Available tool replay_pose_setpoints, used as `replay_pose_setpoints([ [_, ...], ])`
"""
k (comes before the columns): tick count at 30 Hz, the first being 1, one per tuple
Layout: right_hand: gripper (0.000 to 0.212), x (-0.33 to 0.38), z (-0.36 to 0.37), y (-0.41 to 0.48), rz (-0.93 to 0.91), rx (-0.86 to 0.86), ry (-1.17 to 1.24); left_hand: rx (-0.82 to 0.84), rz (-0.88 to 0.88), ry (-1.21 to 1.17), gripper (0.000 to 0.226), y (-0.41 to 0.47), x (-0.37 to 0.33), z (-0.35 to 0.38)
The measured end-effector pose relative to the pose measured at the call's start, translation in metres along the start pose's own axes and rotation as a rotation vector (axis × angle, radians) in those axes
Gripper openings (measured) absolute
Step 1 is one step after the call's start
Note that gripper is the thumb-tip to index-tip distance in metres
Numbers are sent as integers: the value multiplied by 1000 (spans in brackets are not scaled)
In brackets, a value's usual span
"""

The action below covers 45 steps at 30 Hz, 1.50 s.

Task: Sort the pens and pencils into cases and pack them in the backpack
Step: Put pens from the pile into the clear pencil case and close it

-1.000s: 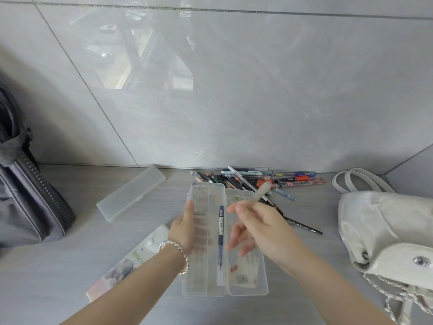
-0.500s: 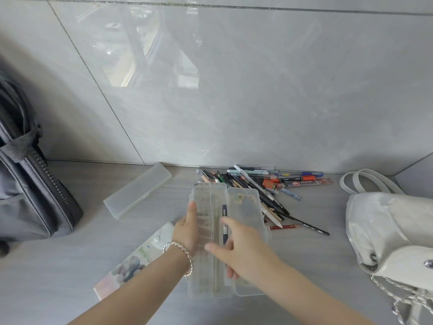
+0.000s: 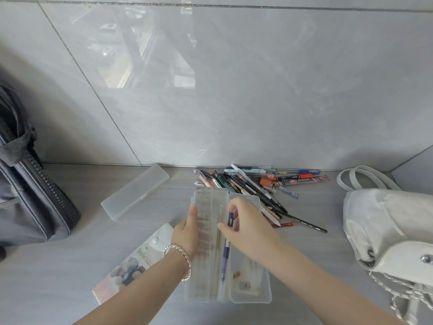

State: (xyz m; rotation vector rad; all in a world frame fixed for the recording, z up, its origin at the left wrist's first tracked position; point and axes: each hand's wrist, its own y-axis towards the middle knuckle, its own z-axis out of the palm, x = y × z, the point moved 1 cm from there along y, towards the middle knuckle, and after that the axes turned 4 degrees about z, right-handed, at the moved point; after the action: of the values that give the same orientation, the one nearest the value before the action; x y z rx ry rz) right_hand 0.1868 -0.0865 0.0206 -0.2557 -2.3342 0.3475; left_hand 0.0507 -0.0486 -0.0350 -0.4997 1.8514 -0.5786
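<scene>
Your open clear case lies flat on the grey surface, both halves up, directly in front of you. Your left hand rests on the left edge of the left half, thumb laid along the rim, fingers under or behind the plastic and only dimly visible, so their grip cannot be told. Your right hand hovers over the hinge line, its fingers loosely curled and narrow, touching the blue pen that lies lengthwise in the case beside the hinge. The loose pile of pens and pencils lies just beyond the case, against the tiled wall. A closed frosted case lies to the left, a printed flat case under your left wrist. The grey backpack stands at far left, a white bag at right.
</scene>
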Motion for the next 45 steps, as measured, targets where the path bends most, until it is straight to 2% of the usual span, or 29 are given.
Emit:
replay_pose_setpoints([
  [3, 31, 4, -13, -9, -73, -45, 321, -26, -70, -50, 66, 4, -2, -5],
  [5, 30, 9, -24, -15, -242, -142, 433, -24, -97, -111, 66, 8, -4, -6],
  [7, 19, 11, -29, -17, -493, -241, 295, -6, -109, -135, 63, 8, -10, -5],
  [9, 21, 6, -20, -17, -675, -211, 134, -1, -97, -121, 68, 11, -15, -4],
  [12, 27, -12, 4, -13, -839, -99, -142, 11, -107, -140, 86, 13, -21, -5],
  [14, 30, -23, 17, -13, -880, -76, -313, 9, -86, -122, 82, 15, -21, -6],
  [16, 37, -21, 20, -12, -853, -73, -316, -3, -51, -72, 76, 16, -21, -7],
  [18, 41, -13, 15, -6, -767, -148, -234, -1, -5, -35, 76, 14, -19, -5],
  [21, 41, -6, 11, 18, -489, -280, -344, 18, 14, -27, 77, 13, -18, 0],
  [23, 45, -3, 12, 29, -360, -252, -455, 6, 1, -8, 70, 12, -21, 1],
  [26, 45, -7, 20, 34, -394, -198, -503, 8, -26, 25, 74, 17, -25, 3],
  [28, 41, -9, 17, 33, -421, -154, -384, 22, -48, 35, 80, 20, -25, 4],
  [30, 36, -13, 4, 44, -357, -131, -149, 35, -52, -3, 78, 30, -21, 5],
  [33, 25, -34, -21, 81, -141, -346, 73, 22, -88, 14, 58, 35, -21, 4],
  [35, 24, -55, -36, 111, 60, -400, 32, 17, -101, 10, 68, 43, -17, 4],
  [37, 24, -75, -37, 134, 203, -288, -120, 23, -108, 9, 75, 44, -17, 2],
  [39, 24, -87, -32, 150, 259, -150, -293, 21, -103, 33, 73, 48, -16, 1],
  [42, 31, -93, -21, 162, 269, -27, -443, 4, -87, 52, 69, 54, -14, 1],
  [45, 28, -91, -20, 165, 224, 10, -457, 12, -79, 48, 67, 58, -15, 2],
])
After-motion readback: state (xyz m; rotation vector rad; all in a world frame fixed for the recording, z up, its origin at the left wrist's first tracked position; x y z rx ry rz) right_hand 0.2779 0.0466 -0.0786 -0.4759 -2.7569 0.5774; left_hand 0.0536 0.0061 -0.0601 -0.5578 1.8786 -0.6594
